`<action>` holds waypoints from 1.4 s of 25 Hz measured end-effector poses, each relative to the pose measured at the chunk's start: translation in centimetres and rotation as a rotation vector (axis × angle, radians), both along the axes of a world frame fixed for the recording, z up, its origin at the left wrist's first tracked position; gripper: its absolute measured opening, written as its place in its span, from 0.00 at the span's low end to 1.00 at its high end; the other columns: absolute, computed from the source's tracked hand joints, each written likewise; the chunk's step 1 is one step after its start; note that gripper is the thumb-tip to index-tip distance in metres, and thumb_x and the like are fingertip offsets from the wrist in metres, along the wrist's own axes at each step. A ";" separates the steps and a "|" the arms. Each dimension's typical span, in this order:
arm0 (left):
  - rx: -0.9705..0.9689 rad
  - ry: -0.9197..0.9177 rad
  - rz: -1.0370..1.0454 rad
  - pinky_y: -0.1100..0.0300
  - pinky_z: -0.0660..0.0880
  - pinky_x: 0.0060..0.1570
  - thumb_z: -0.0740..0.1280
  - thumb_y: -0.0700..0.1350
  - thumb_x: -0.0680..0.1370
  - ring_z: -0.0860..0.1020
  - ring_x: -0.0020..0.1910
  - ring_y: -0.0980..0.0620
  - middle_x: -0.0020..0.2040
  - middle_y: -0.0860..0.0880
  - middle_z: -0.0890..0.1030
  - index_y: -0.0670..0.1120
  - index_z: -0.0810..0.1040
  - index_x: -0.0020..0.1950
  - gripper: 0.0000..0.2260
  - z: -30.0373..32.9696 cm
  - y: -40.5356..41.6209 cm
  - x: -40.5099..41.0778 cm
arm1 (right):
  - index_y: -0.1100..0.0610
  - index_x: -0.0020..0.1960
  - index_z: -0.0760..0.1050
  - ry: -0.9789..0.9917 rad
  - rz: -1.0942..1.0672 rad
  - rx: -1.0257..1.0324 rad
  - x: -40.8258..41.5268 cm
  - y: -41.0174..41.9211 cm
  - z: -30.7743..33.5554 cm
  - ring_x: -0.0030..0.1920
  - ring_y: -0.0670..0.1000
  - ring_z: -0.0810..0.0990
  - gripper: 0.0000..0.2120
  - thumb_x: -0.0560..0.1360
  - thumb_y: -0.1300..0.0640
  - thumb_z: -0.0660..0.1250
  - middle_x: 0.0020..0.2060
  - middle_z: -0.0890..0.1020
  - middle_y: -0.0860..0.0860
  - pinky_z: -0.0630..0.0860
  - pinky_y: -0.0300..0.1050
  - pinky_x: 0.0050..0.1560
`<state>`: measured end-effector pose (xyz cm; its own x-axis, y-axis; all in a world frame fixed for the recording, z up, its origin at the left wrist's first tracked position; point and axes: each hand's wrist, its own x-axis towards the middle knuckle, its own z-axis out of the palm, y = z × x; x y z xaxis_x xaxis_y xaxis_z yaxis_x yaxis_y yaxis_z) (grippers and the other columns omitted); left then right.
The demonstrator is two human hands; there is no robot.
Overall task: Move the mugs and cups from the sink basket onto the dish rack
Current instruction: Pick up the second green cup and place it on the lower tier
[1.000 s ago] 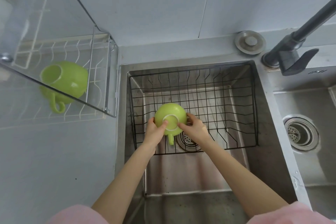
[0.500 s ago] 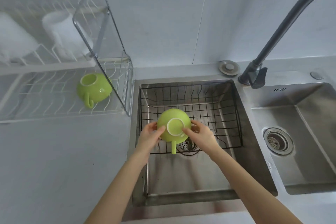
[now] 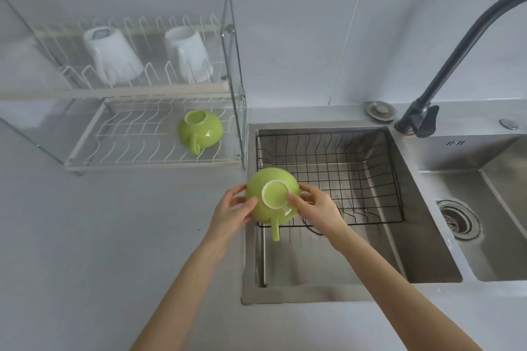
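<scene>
An upside-down green cup (image 3: 272,194) is held between both hands above the left rim of the sink, its handle pointing toward me. My left hand (image 3: 231,208) grips its left side and my right hand (image 3: 316,206) its right side. The black wire sink basket (image 3: 356,174) sits in the left sink bowl with nothing visible in it. A two-tier white dish rack (image 3: 137,148) stands on the counter to the left. A second green cup (image 3: 199,131) lies upside down on its lower tier, and two white mugs (image 3: 112,55) (image 3: 188,53) stand inverted on the upper tier.
A dark faucet (image 3: 422,120) rises at the back right between the two steel sink bowls. The right bowl has a round drain (image 3: 459,221). A round metal cap (image 3: 380,111) sits behind the sink. Grey countertop (image 3: 99,236) stretches left of the sink.
Both hands have lifted the green cup out of the basket and carried it left to the sink's left rim. The view has pulled back, showing the rack's upper tier.
</scene>
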<state>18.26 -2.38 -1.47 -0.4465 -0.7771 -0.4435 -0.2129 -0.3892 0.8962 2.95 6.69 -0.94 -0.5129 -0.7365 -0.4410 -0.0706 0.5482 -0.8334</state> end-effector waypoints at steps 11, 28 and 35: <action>-0.222 -0.147 -0.196 0.61 0.73 0.51 0.69 0.40 0.72 0.76 0.54 0.47 0.59 0.44 0.72 0.51 0.63 0.70 0.28 2.2 -6.0 10.6 | 0.54 0.65 0.70 -0.017 0.030 -0.039 9.7 -6.5 0.5 0.56 0.53 0.80 0.25 0.71 0.46 0.67 0.55 0.82 0.53 0.76 0.48 0.60; -0.358 -0.281 -0.173 0.59 0.69 0.49 0.69 0.41 0.73 0.74 0.53 0.49 0.65 0.42 0.71 0.48 0.60 0.72 0.31 3.4 -20.0 17.2 | 0.58 0.64 0.71 0.101 0.136 -0.059 17.0 -21.2 3.2 0.56 0.55 0.77 0.21 0.75 0.49 0.63 0.56 0.80 0.57 0.69 0.42 0.50; -0.366 -0.362 -0.146 0.50 0.71 0.62 0.68 0.43 0.73 0.74 0.56 0.47 0.64 0.41 0.74 0.45 0.63 0.71 0.28 3.2 -24.9 17.8 | 0.62 0.62 0.71 0.113 0.188 -0.012 18.1 -26.5 3.0 0.48 0.53 0.74 0.19 0.76 0.51 0.63 0.49 0.79 0.58 0.69 0.43 0.45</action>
